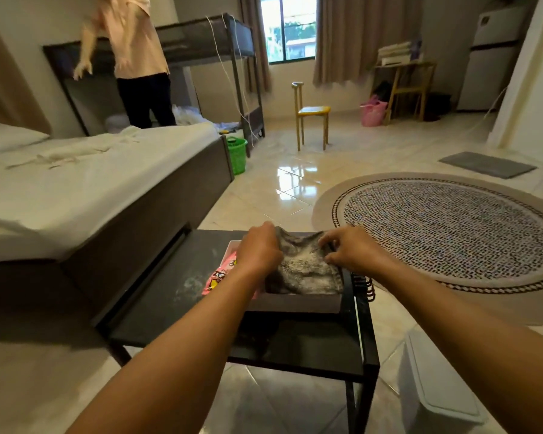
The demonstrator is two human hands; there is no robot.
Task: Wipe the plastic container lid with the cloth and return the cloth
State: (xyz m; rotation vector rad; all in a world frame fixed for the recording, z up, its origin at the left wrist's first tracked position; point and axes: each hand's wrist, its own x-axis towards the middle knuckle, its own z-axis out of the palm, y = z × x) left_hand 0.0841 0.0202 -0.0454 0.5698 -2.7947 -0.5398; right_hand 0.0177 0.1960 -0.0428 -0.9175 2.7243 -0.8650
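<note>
A dusty grey cloth lies spread over a plastic container on a black side table. The container's white rim and pink cartoon-print side show at the left of the cloth. My left hand grips the cloth's left edge. My right hand pinches its right edge with the fingers curled in. The lid itself is hidden under the cloth.
A bed stands left of the table, with a person beyond it by a bunk bed. A round patterned rug lies on the right. A white bin stands at the table's right. A yellow chair and green basket sit further off.
</note>
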